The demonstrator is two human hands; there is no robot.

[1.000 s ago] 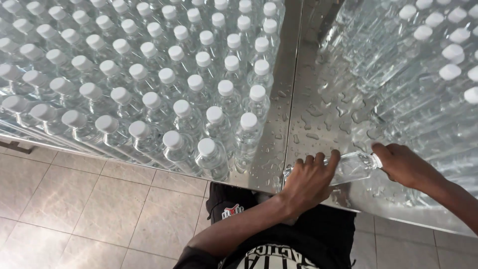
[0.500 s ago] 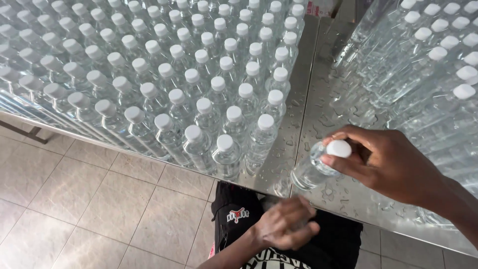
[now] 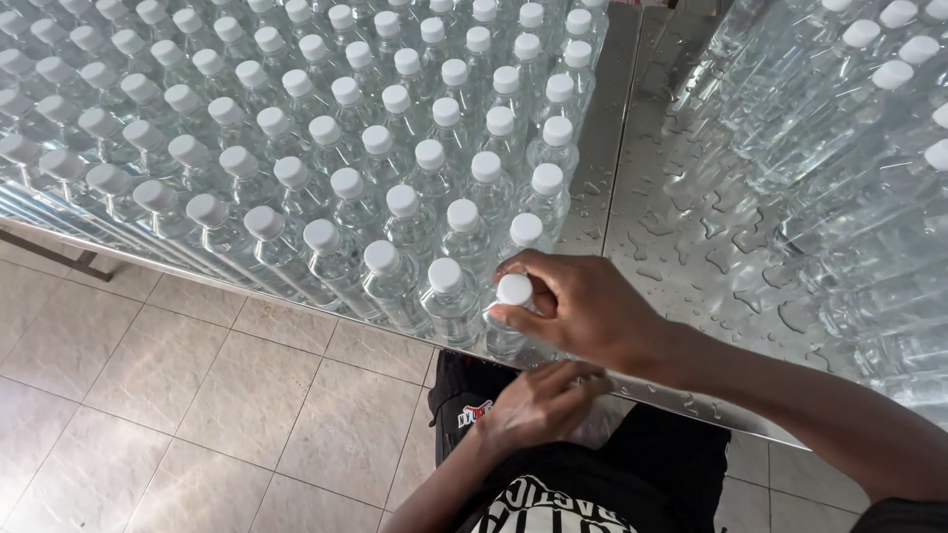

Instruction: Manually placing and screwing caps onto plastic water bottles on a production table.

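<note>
Your right hand is clenched on the white cap of an upright water bottle, at the block's near corner. Your left hand hangs loose below the counter edge, holding nothing.

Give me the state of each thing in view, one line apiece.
Right hand: gripping the white cap of one bottle.
Held bottle: upright, capped, at the near corner of the block.
Left hand: below the table edge, holding nothing that shows.
Bottle block: upright, capped, packed in rows.
Steel table: wet with droplets.
</note>
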